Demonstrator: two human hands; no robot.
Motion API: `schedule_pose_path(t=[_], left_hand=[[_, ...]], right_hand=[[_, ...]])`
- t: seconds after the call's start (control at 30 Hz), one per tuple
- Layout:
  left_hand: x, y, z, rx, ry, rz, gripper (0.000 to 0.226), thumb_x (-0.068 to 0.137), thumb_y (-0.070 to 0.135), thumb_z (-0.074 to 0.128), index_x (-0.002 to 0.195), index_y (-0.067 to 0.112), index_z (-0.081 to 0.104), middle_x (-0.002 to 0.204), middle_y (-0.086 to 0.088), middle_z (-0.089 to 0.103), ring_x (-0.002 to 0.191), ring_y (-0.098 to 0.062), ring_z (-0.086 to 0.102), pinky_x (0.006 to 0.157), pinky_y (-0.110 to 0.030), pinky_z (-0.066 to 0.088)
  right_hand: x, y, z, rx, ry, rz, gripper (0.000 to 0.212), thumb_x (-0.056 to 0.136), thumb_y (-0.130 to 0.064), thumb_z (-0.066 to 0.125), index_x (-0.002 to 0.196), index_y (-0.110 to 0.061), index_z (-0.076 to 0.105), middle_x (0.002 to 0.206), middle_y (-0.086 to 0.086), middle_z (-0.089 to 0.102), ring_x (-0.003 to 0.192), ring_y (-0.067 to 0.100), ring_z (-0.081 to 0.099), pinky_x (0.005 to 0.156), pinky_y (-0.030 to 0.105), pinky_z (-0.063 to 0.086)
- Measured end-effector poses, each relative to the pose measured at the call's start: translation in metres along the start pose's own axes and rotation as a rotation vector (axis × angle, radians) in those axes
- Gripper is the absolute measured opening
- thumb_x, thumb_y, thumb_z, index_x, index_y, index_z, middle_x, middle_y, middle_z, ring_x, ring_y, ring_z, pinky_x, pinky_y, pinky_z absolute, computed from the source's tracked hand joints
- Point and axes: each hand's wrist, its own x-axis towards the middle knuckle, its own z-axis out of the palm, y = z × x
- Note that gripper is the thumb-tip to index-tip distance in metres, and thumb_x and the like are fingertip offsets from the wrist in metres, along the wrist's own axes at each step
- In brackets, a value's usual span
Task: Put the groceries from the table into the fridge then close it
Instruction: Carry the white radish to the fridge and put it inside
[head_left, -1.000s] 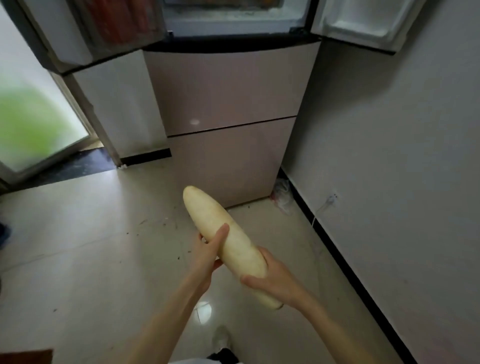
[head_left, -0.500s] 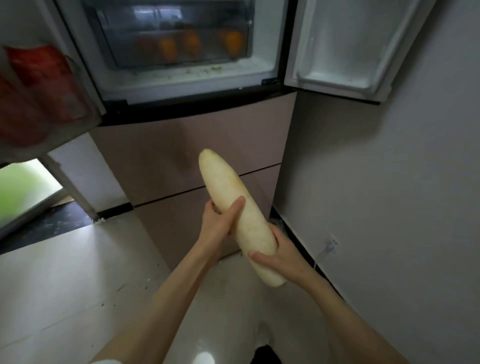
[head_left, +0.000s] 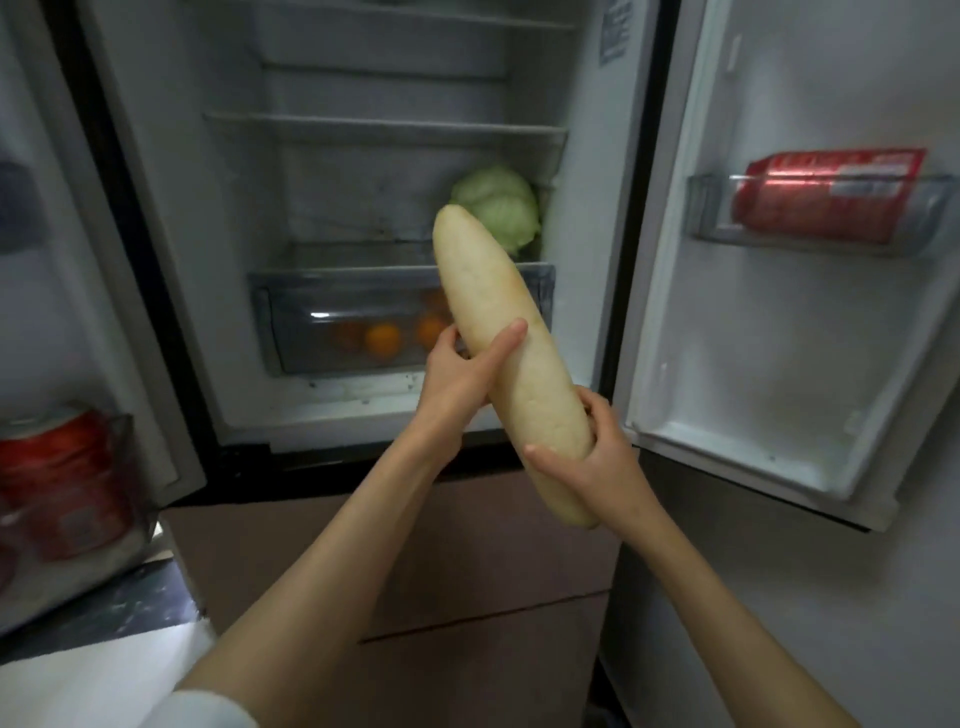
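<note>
White double-door fridge (head_left: 597, 104) stands open before you; pale green cabbage (head_left: 501, 208) shelved, oranges (head_left: 382, 338) in the drawer. You hold the long cream-white radish (head_left: 498, 322) outside it: left hand (head_left: 457, 374) grips mid-length, right hand (head_left: 597, 462) grips the base. Stowing and closing remain.

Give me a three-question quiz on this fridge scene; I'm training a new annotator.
1. True or false: both hands grip the long pale gourd.
2. What sits on the shelf behind the gourd's tip? A) cabbage B) milk C) eggs
3. Fill in: the clear drawer holds ____ fruit.

Key: 1 true, left hand mid-length, right hand near the lower end. 2 A, the cabbage. 3 orange.
</note>
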Motion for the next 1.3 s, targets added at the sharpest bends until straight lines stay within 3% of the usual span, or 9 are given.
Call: schedule_pose_path(t=[0.2,0.27,0.43,0.53,0.63,0.77,0.9,1.1,1.3], left_hand=[[0.116,0.048,-0.015,0.035,0.013,0.009,0.08,0.073,0.059,0.067,0.126,0.005,0.041,0.117,-0.008,0.058,0.094,-0.018,0.063,0.053,-0.023,0.053],[0.152,0.053,-0.027,0.089,0.01,0.014,0.085,0.069,0.063,0.067,0.126,0.004,0.044,0.118,-0.01,0.06,0.093,-0.019,0.064,0.056,-0.025,0.055],[0.228,0.054,-0.056,0.117,-0.086,0.005,0.063,0.08,0.04,0.069,0.124,0.001,0.048,0.11,-0.013,0.062,0.08,-0.017,0.066,0.053,-0.023,0.052],[0.266,0.056,-0.066,0.053,-0.027,0.004,0.048,0.083,0.026,0.068,0.113,-0.009,0.054,0.09,-0.012,0.064,0.07,-0.017,0.066,0.059,-0.027,0.055],[0.298,0.057,-0.073,0.002,0.083,0.015,0.048,0.082,0.023,0.07,0.112,-0.012,0.055,0.101,-0.018,0.064,0.088,-0.027,0.066,0.072,-0.034,0.055],[0.334,0.055,-0.084,0.042,0.145,0.042,0.045,0.084,0.023,0.067,0.113,-0.009,0.054,0.107,-0.018,0.063,0.091,-0.026,0.065,0.065,-0.027,0.054],[0.362,0.044,-0.093,0.17,0.145,0.02,0.038,0.088,0.029,0.062,0.108,-0.002,0.056,0.096,-0.013,0.063,0.068,-0.014,0.059,0.049,-0.018,0.049],[0.392,0.028,-0.099,0.177,0.119,-0.077,0.025,0.09,0.026,0.059,0.093,0.003,0.051,0.087,-0.012,0.06,0.074,-0.021,0.058,0.07,-0.033,0.051],[0.41,0.018,-0.104,0.224,0.066,-0.104,0.031,0.093,0.016,0.055,0.111,-0.009,0.055,0.082,-0.012,0.059,0.064,-0.015,0.056,0.046,-0.02,0.051]], right_hand=[[0.11,-0.031,0.015,0.157,0.06,-0.048,0.065,0.075,-0.033,0.074,0.13,-0.022,0.041,0.112,-0.006,0.053,0.095,0.01,0.057,0.069,0.021,0.047],[0.144,-0.037,0.028,0.254,0.036,0.0,0.059,0.075,-0.034,0.074,0.125,-0.019,0.046,0.109,-0.004,0.059,0.091,0.009,0.06,0.066,0.022,0.049],[0.228,-0.051,0.057,0.402,-0.023,0.1,0.048,0.076,-0.032,0.073,0.116,-0.011,0.056,0.098,0.005,0.068,0.081,0.018,0.066,0.061,0.029,0.053],[0.27,-0.059,0.07,0.377,-0.054,0.108,0.043,0.077,-0.031,0.073,0.111,-0.01,0.057,0.089,0.004,0.068,0.072,0.016,0.066,0.053,0.024,0.053],[0.31,-0.064,0.083,0.362,-0.08,0.132,0.046,0.076,-0.031,0.074,0.111,-0.007,0.059,0.09,0.009,0.07,0.073,0.02,0.068,0.055,0.027,0.054],[0.351,-0.068,0.099,0.292,-0.093,0.142,0.056,0.07,-0.036,0.076,0.114,-0.006,0.06,0.095,0.012,0.071,0.08,0.024,0.069,0.062,0.03,0.055],[0.377,-0.072,0.109,0.227,-0.074,0.14,0.04,0.078,-0.029,0.07,0.109,-0.007,0.061,0.085,0.006,0.067,0.067,0.014,0.063,0.046,0.015,0.047],[0.399,-0.071,0.128,0.043,-0.093,0.159,0.044,0.079,-0.03,0.063,0.113,-0.002,0.059,0.091,0.008,0.062,0.07,0.017,0.059,0.045,0.017,0.042],[0.415,-0.064,0.132,-0.101,-0.12,0.148,0.044,0.079,-0.032,0.062,0.112,-0.003,0.056,0.095,0.006,0.058,0.082,0.02,0.055,0.058,0.023,0.04]])
